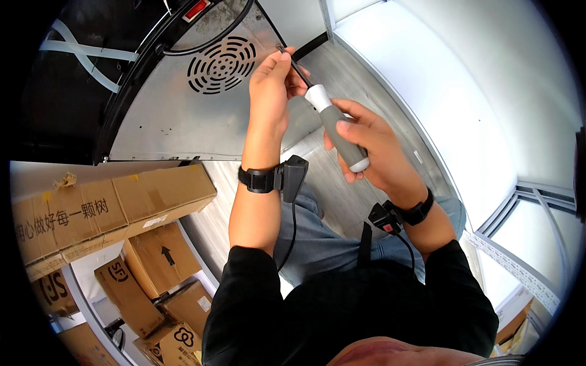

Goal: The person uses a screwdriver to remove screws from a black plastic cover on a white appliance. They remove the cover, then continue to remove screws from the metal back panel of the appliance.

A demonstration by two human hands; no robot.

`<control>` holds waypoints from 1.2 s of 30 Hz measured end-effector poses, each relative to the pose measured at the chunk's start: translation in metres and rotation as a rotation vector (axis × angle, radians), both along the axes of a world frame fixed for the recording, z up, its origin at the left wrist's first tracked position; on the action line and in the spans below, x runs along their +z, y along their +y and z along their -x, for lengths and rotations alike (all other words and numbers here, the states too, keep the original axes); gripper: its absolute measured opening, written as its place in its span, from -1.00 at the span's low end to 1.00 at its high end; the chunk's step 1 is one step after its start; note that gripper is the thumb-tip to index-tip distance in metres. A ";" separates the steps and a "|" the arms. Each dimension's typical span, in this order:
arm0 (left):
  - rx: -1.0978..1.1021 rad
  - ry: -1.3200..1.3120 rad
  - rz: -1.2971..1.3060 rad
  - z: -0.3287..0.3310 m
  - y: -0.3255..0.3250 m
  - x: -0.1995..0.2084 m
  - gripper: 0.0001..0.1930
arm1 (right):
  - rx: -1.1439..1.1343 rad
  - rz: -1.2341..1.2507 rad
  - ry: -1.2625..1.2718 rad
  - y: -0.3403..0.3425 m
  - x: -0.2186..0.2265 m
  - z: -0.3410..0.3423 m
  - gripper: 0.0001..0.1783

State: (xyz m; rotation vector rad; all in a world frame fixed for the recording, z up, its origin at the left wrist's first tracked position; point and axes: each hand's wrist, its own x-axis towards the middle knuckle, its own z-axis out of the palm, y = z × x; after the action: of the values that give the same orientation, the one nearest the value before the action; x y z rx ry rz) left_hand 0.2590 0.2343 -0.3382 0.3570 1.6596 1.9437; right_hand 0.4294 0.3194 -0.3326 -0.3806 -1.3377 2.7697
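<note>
My right hand (366,137) is wrapped round the grey and white handle of a screwdriver (332,116), which slants up and to the left. The fingers of my left hand (270,79) pinch the dark shaft close to its tip. A small metal piece, perhaps a screw (279,47), shows at the tip, by the edge of a metal panel (165,128). Whether the tip sits in it is too small to tell. Round vent slots are cut in the panel, left of my left hand.
A black cable (210,46) loops over the panel, near a red switch (196,10). Pale straps (91,49) cross the black casing at left. Cardboard boxes (162,198) stand on shelving at lower left. A white shelf unit (415,79) runs along the right, above grey flooring.
</note>
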 end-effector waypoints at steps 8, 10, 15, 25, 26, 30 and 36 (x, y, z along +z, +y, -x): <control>-0.024 0.013 -0.020 -0.002 -0.003 -0.005 -0.72 | -0.122 -0.723 -0.105 -0.012 -0.014 0.006 -0.47; -0.019 0.040 -0.017 -0.002 -0.002 -0.006 -0.71 | -0.048 -0.849 -0.198 -0.012 -0.018 0.007 -0.49; -0.018 0.085 -0.031 0.001 0.001 -0.008 -0.70 | 0.030 -0.358 -0.140 -0.007 -0.023 0.006 -0.43; -0.027 0.045 0.021 0.002 0.000 0.000 -0.73 | 0.052 -0.015 -0.044 -0.002 -0.035 0.005 -0.36; -0.024 0.047 0.033 0.002 0.000 0.001 -0.73 | 0.031 -0.110 -0.058 -0.004 -0.037 0.005 -0.37; -0.029 0.153 0.172 0.001 0.001 0.002 -0.71 | -0.021 -0.363 -0.050 -0.013 -0.042 0.009 -0.41; -0.030 0.188 0.169 0.002 0.002 0.002 -0.68 | -0.002 -0.213 -0.072 -0.017 -0.040 0.010 -0.47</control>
State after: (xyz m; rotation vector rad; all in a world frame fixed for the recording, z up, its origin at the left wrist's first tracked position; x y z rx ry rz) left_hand 0.2568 0.2367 -0.3365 0.5081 1.9116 1.7781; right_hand 0.4194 0.3028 -0.3731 -0.4721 -1.6273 2.5986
